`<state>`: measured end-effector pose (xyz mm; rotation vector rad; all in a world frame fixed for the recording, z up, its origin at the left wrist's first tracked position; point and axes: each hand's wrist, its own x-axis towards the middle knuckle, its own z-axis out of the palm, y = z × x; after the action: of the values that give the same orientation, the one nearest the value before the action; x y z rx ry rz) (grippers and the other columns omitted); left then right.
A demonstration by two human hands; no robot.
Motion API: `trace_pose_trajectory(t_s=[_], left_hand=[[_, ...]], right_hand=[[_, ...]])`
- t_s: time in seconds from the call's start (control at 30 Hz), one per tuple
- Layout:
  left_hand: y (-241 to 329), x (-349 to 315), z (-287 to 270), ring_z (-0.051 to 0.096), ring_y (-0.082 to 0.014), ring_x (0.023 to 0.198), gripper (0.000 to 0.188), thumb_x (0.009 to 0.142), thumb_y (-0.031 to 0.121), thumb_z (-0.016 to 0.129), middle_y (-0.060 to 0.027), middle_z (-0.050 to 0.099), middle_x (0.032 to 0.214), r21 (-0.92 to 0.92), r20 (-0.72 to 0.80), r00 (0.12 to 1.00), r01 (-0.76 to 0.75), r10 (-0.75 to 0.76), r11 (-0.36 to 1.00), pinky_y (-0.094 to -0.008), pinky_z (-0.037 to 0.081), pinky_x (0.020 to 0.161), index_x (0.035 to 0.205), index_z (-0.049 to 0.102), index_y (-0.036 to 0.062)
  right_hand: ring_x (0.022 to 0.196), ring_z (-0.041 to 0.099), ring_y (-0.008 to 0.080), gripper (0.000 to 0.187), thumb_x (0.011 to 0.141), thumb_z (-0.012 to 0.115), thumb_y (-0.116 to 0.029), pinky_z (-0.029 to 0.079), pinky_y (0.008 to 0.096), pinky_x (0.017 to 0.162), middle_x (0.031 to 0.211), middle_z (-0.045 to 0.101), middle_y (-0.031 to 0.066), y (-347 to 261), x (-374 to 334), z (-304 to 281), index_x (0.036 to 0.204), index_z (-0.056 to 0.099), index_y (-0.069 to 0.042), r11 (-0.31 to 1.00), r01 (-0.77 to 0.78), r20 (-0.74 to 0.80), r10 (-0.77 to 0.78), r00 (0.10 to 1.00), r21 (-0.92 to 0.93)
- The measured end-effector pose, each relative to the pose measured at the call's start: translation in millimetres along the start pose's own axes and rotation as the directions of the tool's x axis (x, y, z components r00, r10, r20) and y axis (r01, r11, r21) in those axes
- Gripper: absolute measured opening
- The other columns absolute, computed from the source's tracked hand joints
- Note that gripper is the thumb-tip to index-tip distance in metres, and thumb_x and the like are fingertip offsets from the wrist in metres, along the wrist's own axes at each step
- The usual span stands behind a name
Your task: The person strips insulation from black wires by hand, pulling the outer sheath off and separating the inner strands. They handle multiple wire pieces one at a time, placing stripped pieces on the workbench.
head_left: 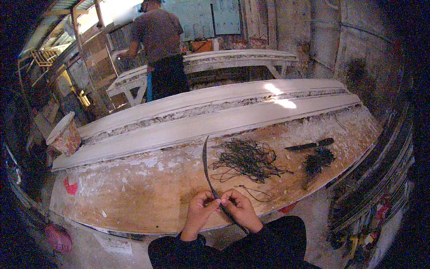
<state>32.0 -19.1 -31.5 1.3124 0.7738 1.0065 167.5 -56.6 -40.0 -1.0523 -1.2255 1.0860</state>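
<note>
A long, narrow, dark strip (206, 163) curves upward from my hands, and its lower end runs down past my right hand toward my sleeve. I cannot make out its material. My left hand (200, 211) pinches it between thumb and fingers. Right beside that, my right hand (242, 210) pinches the same strip, the fingertips of both hands nearly touching. Beyond the right hand lies a loose tangle of dark cord (247, 160) on the wooden worktop (130, 197). One separate cord loop (257, 192) is nearer to me. Farther right are a dark-handled knife (309, 144) and a smaller dark bundle (319, 160).
Pale long planks (179, 127) with a rough groove border the worktop's far side. A stained bucket (65, 134) tilts at the left, near a red scrap (70, 185). Another person (159, 36) stands by a white bench (237, 58) behind. Timber (380, 166) lines the right.
</note>
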Motion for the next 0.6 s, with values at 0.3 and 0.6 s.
trace_pose_trajectory(t_s=[0.3,0.6], left_hand=[[2.6,0.6,0.3,0.052,-0.0087,0.063,0.006,0.076,0.003,0.057,-0.0002,0.052,0.071,0.154,-0.014,0.992,-0.122,0.125,0.981,-0.0220,0.046,0.058,0.075,0.051,0.0036],[-0.5,0.6,-0.8,0.055,-0.0098,0.067,0.007,0.077,0.001,0.054,-0.0037,0.058,0.079,0.050,-0.033,0.999,-0.031,0.033,0.998,-0.0232,0.048,0.058,0.084,0.055,0.0008]], right_hand=[[0.077,0.047,0.0077,0.008,0.083,0.052,-0.011,0.039,0.0217,0.072,0.079,0.050,-0.0005,3.6,0.5,-1.1,0.084,0.047,-0.005,0.999,-0.040,-0.011,0.040,0.999,0.017],[0.076,0.047,0.0083,0.012,0.083,0.053,-0.015,0.038,0.0217,0.071,0.081,0.050,0.0002,1.9,2.1,-3.8,0.085,0.047,-0.005,0.997,-0.011,-0.005,0.011,1.000,0.071]])
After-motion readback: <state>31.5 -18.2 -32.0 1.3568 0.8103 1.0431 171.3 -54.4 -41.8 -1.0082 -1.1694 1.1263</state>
